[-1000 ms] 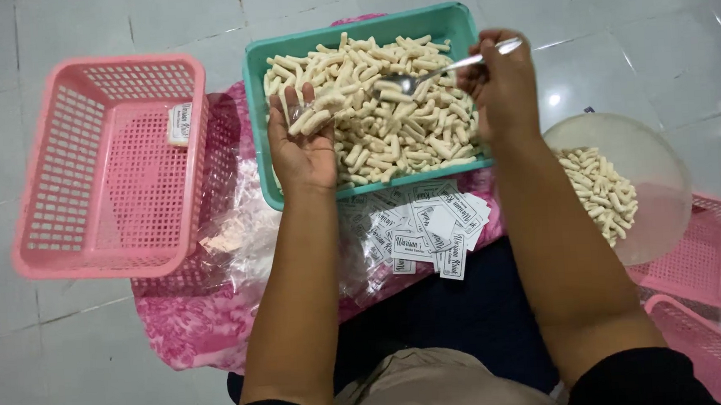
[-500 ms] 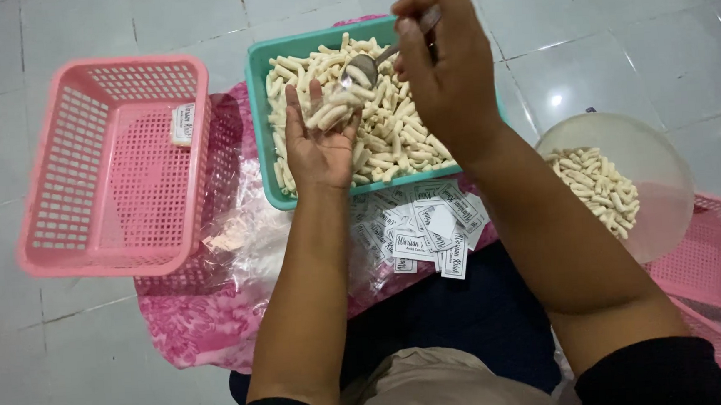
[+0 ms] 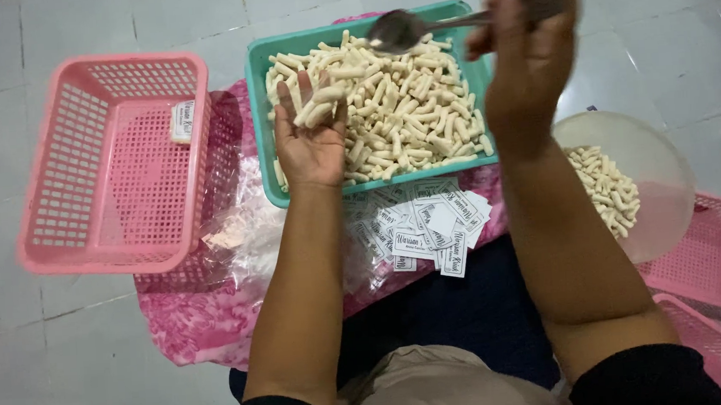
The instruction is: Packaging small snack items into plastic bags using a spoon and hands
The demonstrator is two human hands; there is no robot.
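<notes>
Since half a second back the right hand (image 3: pixel 530 50) has swung up and off to the right of the teal tray (image 3: pixel 258 92), and the spoon (image 3: pixel 404 31) it's pinching has come up with it, so now the bowl of the spoon hangs over the tray's far edge. From what I can see on my feed the fingers are clamped shut around the handle, spoon roughly level, bowl pointing left. Looks empty to me, but it's a bit blurred.

The left hand (image 3: pixel 310 135) has barely budged. It's palm-up at the tray's near-left corner, fingers spread apart and slightly cupped, with a little heap of the pale snack sticks (image 3: pixel 321 105) lying in the palm. More of the same sticks fill the tray itself.

Around the tray: an empty pink basket (image 3: pixel 112 168) sits just left of it with one small white label (image 3: pixel 180 122) stuck against its far wall. Right in front of the tray there's a loose pile of white paper labels (image 3: pixel 429 227) on a pink patterned cloth (image 3: pixel 192 317), and some crumpled clear plastic bags (image 3: pixel 245 230) at the front-left. To the right of the tray, a clear round bowl (image 3: pixel 634 181) with some more sticks in it, everything down on the tiled floor (image 3: pixel 50 34).
</notes>
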